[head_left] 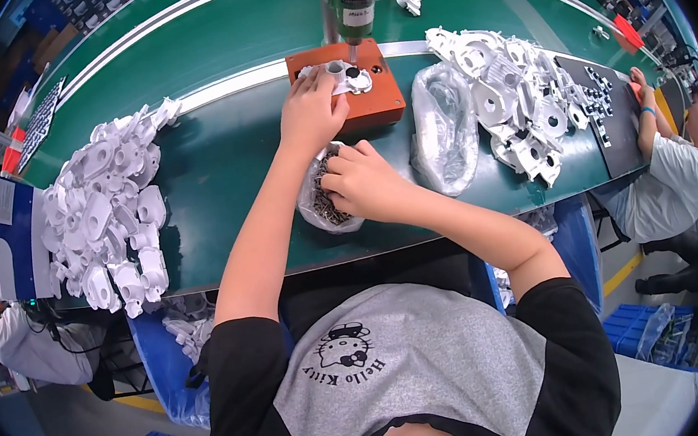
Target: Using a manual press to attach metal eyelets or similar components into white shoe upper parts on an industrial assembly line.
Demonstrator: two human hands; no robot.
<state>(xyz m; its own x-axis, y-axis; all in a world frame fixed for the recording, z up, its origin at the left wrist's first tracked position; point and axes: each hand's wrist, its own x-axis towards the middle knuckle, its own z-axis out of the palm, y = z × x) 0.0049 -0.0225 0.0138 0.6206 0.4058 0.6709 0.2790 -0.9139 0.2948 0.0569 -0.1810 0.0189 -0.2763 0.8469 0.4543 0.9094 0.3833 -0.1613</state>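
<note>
My left hand [314,109] rests on the orange fixture block [379,102], its fingers over a white plastic part [358,81] seated there and holding it. A black round piece shows on that part, right below the spindle of a green press-like machine [356,0]. My right hand [362,181] reaches into a clear plastic bag [341,225] of small metal pins or screws [327,207]. Its fingers are curled down among them, and their tips are hidden, so what they pinch does not show.
White plastic parts are heaped at left [104,197] and right [514,86]. A crumpled clear bag [444,127] lies right of the block. Small black pieces sit on a dark board [606,118] farther right. Co-workers sit at both sides; blue lined bins [159,357] stand below the green table [219,159].
</note>
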